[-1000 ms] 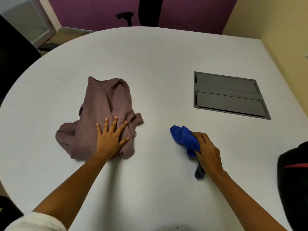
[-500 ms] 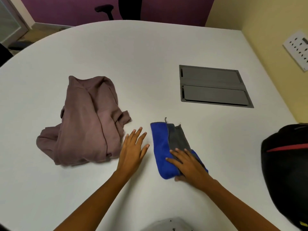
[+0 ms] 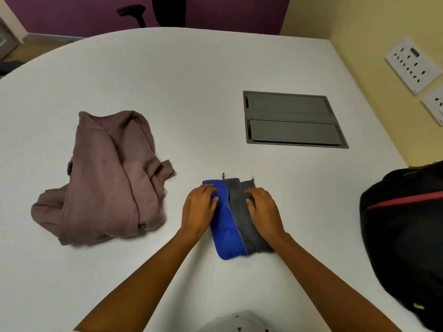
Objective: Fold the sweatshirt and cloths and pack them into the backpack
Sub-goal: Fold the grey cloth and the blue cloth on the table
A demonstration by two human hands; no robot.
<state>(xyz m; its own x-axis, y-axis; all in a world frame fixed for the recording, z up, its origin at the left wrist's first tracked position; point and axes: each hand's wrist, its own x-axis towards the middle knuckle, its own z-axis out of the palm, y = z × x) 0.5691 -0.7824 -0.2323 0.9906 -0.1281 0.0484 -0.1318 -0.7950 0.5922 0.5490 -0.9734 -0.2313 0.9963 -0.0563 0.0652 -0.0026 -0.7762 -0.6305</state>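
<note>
**Head view**

1. Work surface: a white table with a rounded edge fills most of the frame.
2. Mauve sweatshirt of soft knit fabric: it lies crumpled and unfolded at centre left of the frame, well apart from both hands.
3. Blue microfibre cloth and grey microfibre cloth: they lie flat on the table at lower centre. They are side by side and touching along one long seam line, blue to the left and grey to the right. A short thread stands up at the far end of that line.
4. Left hand: it rests on the far left part of the blue cloth. The fingers are curled down over the cloth's far left corner, and the thumb is set against the fabric, so the hand grips the blue cloth.
5. Right hand: it rests on the grey cloth. The fingers are curled and close together, and the thumb is bent in against the fabric, so the hand grips the grey cloth.
6. Black fabric backpack with a red stripe: it sits at the right edge of the frame and is partly cut off. It lies near the cloths without touching them.
7. Fixed items: a dark grey rectangular cable hatch is recessed in the table at upper right. White socket plates are mounted on the yellow wall. A black office chair stands at top centre.
</note>
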